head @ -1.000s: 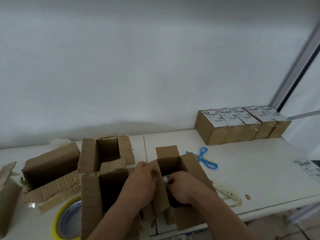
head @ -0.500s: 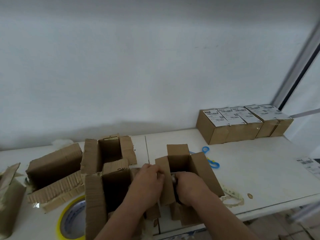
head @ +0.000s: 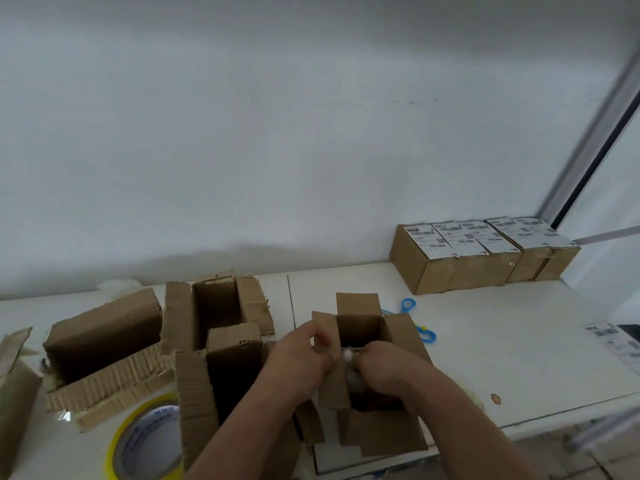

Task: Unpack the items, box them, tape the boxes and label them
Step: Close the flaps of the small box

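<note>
While flaps splay, both hands [head: 346,362] inside corrugated, square-mouthed box [head: 360,327].

Two hands work at an open cardboard box on a white table.

The left hand [head: 300,355] grips the box [head: 398,336] by its left flap; the right hand [head: 384,367] curls over a small whitish item [head: 347,355] at the opening. Blue scissors [head: 420,323] lie just behind, labelled boxes [head: 485,261] stand by the wall, and a yellow tape roll [head: 145,441] sits near left.

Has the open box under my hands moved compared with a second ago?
Yes. The open box has slid right, covering more of the blue scissors.
</note>
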